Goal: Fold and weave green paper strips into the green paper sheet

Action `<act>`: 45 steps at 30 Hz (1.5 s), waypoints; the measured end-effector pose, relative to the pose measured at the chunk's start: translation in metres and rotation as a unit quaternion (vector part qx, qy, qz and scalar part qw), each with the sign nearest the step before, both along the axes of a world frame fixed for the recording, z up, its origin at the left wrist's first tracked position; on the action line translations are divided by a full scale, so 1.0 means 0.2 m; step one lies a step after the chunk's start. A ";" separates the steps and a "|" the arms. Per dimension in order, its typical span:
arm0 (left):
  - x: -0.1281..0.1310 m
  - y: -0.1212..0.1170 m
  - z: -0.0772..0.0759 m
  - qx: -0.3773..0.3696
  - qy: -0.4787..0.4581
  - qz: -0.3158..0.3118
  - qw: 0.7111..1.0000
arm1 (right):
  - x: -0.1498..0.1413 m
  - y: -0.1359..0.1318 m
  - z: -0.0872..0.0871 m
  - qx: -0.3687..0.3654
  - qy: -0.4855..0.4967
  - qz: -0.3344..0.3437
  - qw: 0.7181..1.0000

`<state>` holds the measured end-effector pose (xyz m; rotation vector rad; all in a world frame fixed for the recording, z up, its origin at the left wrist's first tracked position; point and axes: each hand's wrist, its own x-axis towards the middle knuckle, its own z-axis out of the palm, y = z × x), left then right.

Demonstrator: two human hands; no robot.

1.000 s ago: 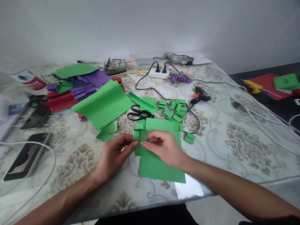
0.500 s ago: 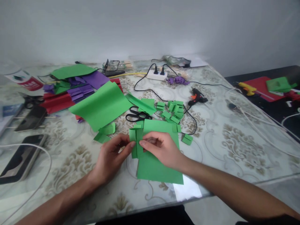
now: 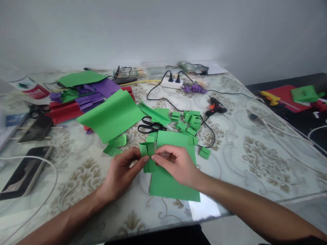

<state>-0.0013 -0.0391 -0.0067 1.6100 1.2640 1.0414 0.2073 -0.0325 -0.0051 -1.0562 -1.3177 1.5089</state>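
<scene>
A small folded strip of green paper (image 3: 147,148) is pinched between my two hands, its side flaps folded in toward a middle seam. My left hand (image 3: 125,170) grips its left edge with thumb and fingers. On the opposite edge, my right hand (image 3: 177,165) pinches it the same way, fingertips partly hidden. Below and to the right lies a flat green sheet (image 3: 176,185), partly under my right hand. Just beyond are black-handled scissors (image 3: 150,126). Several small folded green pieces (image 3: 190,120) are heaped farther right.
A curled green sheet (image 3: 112,115) lies over red and purple papers (image 3: 89,100) at left. A glue gun (image 3: 216,107) rests at right, with its cord looping toward a white power strip (image 3: 171,82). Phones (image 3: 25,172) and a white cable are at the left edge.
My hands have stayed in nearly the same place, still pinching the folded green strip. The strip's top has tilted slightly, showing its fold a little wider. The view has shifted slightly.
</scene>
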 end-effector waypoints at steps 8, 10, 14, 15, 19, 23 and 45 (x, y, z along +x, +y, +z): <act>-0.01 0.00 -0.01 -0.006 -0.002 -0.014 1.000 | 0.01 0.01 0.00 0.008 -0.003 -0.012 1.000; -0.01 0.00 -0.01 -0.006 -0.012 -0.011 1.000 | 0.01 0.01 -0.01 0.007 -0.010 -0.019 1.000; -0.02 0.01 -0.01 0.001 -0.021 -0.008 1.000 | 0.01 0.01 0.00 -0.002 0.000 -0.024 1.000; -0.02 0.01 -0.01 0.005 -0.021 -0.008 1.000 | 0.00 0.01 0.00 -0.005 0.002 -0.024 1.000; -0.01 0.01 -0.01 0.017 -0.017 -0.004 1.000 | 0.00 0.01 0.01 -0.012 0.009 -0.024 1.000; 0.00 0.01 0.00 0.031 -0.012 0.001 0.999 | 0.00 0.01 0.01 -0.013 0.009 -0.023 1.000; -0.03 0.04 -0.01 0.159 0.065 -0.044 0.984 | 0.01 0.01 -0.01 -0.060 0.084 0.016 0.995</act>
